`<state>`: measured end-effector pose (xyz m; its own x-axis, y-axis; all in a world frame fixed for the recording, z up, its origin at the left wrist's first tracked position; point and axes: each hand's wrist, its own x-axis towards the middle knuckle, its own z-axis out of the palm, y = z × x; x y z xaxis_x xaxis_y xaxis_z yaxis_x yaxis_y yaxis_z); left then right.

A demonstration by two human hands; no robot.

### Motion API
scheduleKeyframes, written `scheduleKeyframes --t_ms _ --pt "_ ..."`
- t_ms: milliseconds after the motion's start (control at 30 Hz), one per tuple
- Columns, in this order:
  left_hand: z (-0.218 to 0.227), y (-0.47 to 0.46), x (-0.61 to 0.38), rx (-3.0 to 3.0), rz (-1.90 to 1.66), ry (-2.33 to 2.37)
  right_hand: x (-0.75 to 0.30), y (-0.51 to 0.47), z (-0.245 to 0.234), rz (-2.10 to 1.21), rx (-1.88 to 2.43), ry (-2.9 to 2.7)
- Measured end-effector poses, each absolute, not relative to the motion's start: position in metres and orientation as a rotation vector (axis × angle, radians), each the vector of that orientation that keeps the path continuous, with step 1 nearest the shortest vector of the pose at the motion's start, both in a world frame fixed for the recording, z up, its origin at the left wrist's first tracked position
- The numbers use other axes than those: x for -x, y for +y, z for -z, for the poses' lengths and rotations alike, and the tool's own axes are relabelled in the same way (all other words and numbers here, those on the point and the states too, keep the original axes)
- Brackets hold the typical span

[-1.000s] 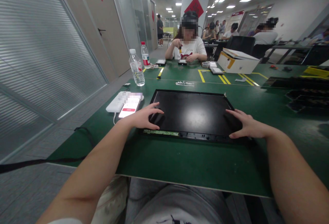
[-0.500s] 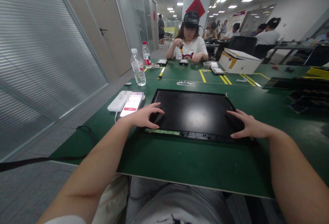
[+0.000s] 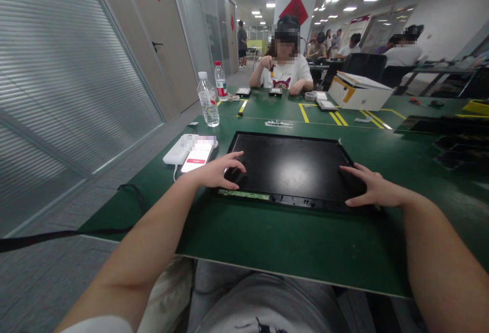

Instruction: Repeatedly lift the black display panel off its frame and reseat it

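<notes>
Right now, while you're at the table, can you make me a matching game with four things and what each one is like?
Things:
1. panel
2. phone
3. nearer bottle
4. box

Matches:
A. see-through and upright
B. black, between the left hand and right hand
C. white and yellow
D. lit up

Pairs: 1-B, 2-D, 3-A, 4-C

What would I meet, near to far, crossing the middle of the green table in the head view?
Green circuit board strip, black display screen, shiny strips, small pale-topped device, then a co-worker's white shirt.
</notes>
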<state>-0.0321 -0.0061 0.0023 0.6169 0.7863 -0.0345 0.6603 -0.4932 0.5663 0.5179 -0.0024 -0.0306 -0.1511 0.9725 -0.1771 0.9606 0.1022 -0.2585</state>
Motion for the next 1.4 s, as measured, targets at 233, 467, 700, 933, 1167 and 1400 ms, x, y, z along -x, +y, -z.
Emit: scheduleKeyframes --t_ms 233,467,700,933,1167,1400 --pt "0.000 -0.004 0.032 -2.316 -0.338 1.107 -0.518 -0.002 0.029 -0.487 2.026 -2.304" --pt "-0.001 -0.003 0.032 -2.287 -0.332 1.179 -0.512 -0.001 0.027 -0.496 1.990 -2.194" --pt "0.005 0.003 0.028 -2.319 -0.492 1.500 -0.506 0.007 0.024 -0.510 2.069 -1.911" --pt "0.016 0.012 0.034 -2.360 -0.384 1.731 -0.504 0.010 0.021 -0.512 2.129 -1.842" --pt "0.014 0.012 0.031 -2.327 -0.352 1.751 -0.503 0.011 0.021 -0.538 2.133 -1.738" --pt "0.011 0.008 0.022 -2.400 -0.294 1.755 -0.494 0.005 0.021 -0.593 2.135 -1.591"
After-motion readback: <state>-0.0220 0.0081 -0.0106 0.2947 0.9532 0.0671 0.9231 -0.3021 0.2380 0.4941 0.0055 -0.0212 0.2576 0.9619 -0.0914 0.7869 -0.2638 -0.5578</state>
